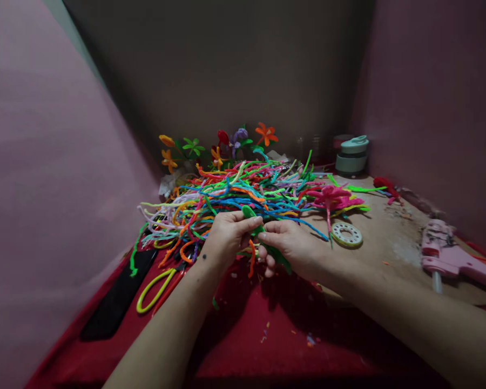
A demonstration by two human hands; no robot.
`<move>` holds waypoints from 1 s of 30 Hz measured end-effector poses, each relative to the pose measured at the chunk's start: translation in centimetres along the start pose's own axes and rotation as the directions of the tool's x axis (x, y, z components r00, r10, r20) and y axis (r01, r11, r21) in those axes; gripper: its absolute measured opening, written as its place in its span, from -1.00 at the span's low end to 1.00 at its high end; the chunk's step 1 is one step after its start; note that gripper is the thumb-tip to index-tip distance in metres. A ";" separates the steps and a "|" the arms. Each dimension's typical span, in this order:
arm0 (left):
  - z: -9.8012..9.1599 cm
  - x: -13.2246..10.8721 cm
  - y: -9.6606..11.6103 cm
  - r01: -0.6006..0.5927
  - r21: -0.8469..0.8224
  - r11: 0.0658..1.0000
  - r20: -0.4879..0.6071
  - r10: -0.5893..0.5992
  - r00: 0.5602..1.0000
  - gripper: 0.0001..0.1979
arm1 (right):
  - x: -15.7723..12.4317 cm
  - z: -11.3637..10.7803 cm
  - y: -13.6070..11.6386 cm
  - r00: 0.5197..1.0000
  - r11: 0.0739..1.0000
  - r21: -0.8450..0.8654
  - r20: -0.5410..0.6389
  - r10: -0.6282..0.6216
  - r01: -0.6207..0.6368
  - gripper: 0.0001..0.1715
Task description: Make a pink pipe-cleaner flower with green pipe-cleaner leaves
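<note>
Both hands meet at the front of a big heap of coloured pipe cleaners (227, 189). My left hand (230, 232) pinches the upper part of a green pipe cleaner piece (249, 212) between thumb and fingers. Close beside it, my right hand (281, 240) is closed on the lower part of the same green piece, whose end sticks out below the palm. An orange pipe cleaner (251, 259) hangs down between the hands; whether a finger touches it I cannot tell. Part of the green piece is hidden by my fingers.
Pipe-cleaner flowers (216, 146) stand behind the heap, and a pink flower (330, 197) lies to its right. A round white disc (347, 235), a pink glue gun (449, 259) and a lidded jar (351, 156) are at right. Yellow-handled scissors (156, 292) and a black phone-like slab (119, 300) lie at left.
</note>
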State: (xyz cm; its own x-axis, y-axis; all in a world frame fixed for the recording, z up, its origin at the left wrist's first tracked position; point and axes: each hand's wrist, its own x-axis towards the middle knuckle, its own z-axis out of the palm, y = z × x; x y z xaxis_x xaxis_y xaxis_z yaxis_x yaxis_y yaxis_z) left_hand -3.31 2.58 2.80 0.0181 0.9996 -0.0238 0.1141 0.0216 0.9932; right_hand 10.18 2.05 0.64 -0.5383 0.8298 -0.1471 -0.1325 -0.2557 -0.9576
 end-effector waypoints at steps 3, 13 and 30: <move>0.0 -0.1 0.2 0.016 -0.065 0.998 0.005 -0.016 1.000 -0.64 | -0.2 0.2 0.1 0.999 0.998 0.047 0.001 -0.038 0.038 -0.73; -0.1 0.0 0.1 0.008 -0.194 0.981 0.052 0.002 0.999 -0.75 | -0.5 0.0 -0.7 0.997 0.996 0.034 0.006 0.081 -0.081 -0.79; -0.9 -0.1 0.9 -0.061 -0.206 0.977 -0.044 0.053 0.998 -0.77 | -0.3 0.1 0.1 0.998 0.997 0.041 0.024 0.060 -0.061 -0.77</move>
State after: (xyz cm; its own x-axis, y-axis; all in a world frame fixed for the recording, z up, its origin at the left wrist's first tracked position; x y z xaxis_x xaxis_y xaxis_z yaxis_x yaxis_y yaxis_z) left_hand -4.08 2.48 3.82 -0.0192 0.9992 0.0340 -0.0939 -0.0357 0.9949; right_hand 10.26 1.69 0.62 -0.5649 0.8010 -0.1983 -0.1333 -0.3257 -0.9360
